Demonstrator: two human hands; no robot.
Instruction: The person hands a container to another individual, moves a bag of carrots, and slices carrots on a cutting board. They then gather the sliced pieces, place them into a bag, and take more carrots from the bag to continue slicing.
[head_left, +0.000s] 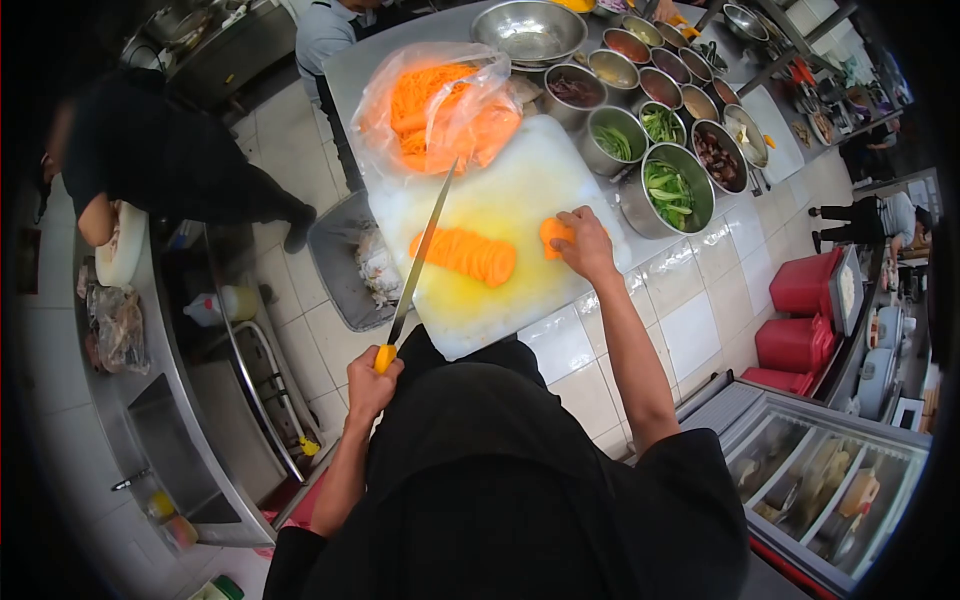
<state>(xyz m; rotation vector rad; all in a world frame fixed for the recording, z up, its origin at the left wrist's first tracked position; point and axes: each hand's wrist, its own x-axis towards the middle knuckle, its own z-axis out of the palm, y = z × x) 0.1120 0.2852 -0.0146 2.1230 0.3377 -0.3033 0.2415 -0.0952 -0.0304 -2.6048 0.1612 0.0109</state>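
My left hand point(372, 382) is closed round the yellow handle of a long knife point(425, 245), whose blade reaches forward over the cutting board's left side. My right hand point(588, 243) grips a piece of carrot point(555, 238) at the right of the white cutting board point(560, 175). A row of overlapping carrot slices point(465, 255) lies between the two hands on the yellow-stained part of the board. Beyond it, a clear plastic bag point(490, 65) with shredded carrot point(425, 105) rests at the board's far left edge.
Steel pots of cut greens point(668, 190) and several small containers stand right of the board. A wide steel bowl point(528, 30) sits at the back. Below the board's left is a grey bin point(345, 255) with waste. Another person point(170, 150) in dark clothes works at the left.
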